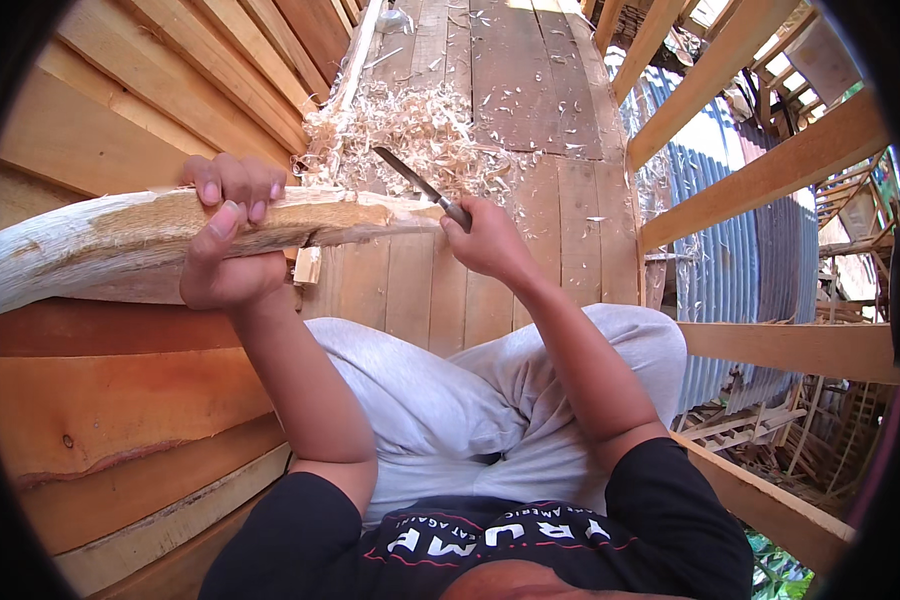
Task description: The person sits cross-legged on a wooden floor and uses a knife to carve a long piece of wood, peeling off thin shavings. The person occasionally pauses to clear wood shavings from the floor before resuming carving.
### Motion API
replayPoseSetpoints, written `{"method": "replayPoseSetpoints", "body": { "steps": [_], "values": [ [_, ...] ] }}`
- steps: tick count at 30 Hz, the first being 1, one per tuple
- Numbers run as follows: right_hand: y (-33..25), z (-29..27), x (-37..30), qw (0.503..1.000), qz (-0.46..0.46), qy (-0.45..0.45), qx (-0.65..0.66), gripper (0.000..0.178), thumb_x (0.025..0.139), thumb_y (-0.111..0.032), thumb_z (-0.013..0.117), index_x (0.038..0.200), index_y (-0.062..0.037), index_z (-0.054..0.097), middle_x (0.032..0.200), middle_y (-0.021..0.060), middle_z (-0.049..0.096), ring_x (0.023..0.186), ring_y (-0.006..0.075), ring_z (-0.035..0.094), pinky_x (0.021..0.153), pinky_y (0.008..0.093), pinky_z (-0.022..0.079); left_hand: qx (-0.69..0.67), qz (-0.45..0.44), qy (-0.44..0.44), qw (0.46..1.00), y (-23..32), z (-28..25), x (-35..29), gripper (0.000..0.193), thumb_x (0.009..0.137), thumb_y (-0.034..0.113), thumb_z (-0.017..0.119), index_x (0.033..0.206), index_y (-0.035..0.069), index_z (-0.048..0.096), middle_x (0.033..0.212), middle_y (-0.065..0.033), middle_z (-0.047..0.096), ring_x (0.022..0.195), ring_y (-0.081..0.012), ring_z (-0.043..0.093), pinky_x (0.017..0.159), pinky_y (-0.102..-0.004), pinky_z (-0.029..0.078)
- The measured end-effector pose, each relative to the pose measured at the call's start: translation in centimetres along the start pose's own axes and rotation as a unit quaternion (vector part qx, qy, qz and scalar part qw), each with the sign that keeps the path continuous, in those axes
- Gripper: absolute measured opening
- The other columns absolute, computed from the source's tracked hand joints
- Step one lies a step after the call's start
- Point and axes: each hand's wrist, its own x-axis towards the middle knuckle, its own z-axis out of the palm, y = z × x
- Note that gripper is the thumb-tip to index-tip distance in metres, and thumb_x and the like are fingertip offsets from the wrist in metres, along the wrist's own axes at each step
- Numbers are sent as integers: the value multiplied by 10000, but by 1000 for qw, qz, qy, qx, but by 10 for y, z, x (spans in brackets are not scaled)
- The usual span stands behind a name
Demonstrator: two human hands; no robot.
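Observation:
A long, slightly curved piece of pale wood [90, 240] reaches in from the left, its right end carved down to a narrow tip. My left hand [232, 235] is wrapped round it, with the fingers over the far side and the thumb on top. In my right hand [485, 238] is a knife [407, 174], gripped by its handle. Its long dark blade points away and to the left, over the shavings. My right fist is close beside the carved tip; whether they touch I cannot tell.
Curly wood shavings [390, 130] are heaped on the plank floor [515, 80] beyond the wood. A small wood block [308, 266] lies below it. Stacked boards [120, 400] line the left side. A wooden railing [770, 165] runs along the right, with corrugated metal sheets [710, 230] outside it.

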Motion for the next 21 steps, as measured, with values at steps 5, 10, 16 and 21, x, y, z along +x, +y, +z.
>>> {"method": "replayPoseSetpoints", "body": {
  "steps": [5, 10, 16, 21],
  "values": [
    [-40, -7, -11, 995, 3, -93, 38, 203, 873, -192, 630, 841, 8, 609, 683, 142, 617, 651, 241, 583, 623, 383, 444, -4, 32, -47, 998, 5, -17, 4, 348, 689, 171, 604, 986, 89, 443, 771, -55, 476, 723, -179, 465, 728, -370, 397],
    [-43, -5, -4, 979, 132, -121, -100, 409, 943, -363, 507, 835, 7, 642, 760, 222, 651, 769, 381, 640, 716, 475, 465, 5, 89, 8, 996, -12, -10, 1, 526, 729, 220, 610, 1207, 48, 474, 956, -134, 552, 1015, -309, 541, 916, -535, 454],
    [-45, 9, -7, 991, 89, -40, -93, 614, 982, -420, 322, 743, 32, 660, 808, 293, 640, 829, 461, 621, 768, 526, 463, -41, 5, -64, 997, -7, -16, 2, 367, 718, 200, 556, 1045, 51, 481, 842, -114, 518, 810, -243, 502, 831, -461, 413],
    [-16, 29, 2, 995, 74, 34, -61, 557, 969, -324, 327, 700, 62, 625, 722, 297, 613, 738, 479, 616, 735, 548, 464, 49, 23, 56, 997, -11, 10, 6, 322, 687, 178, 545, 980, 68, 472, 784, -94, 483, 741, -208, 459, 784, -422, 399]
  ]
}}
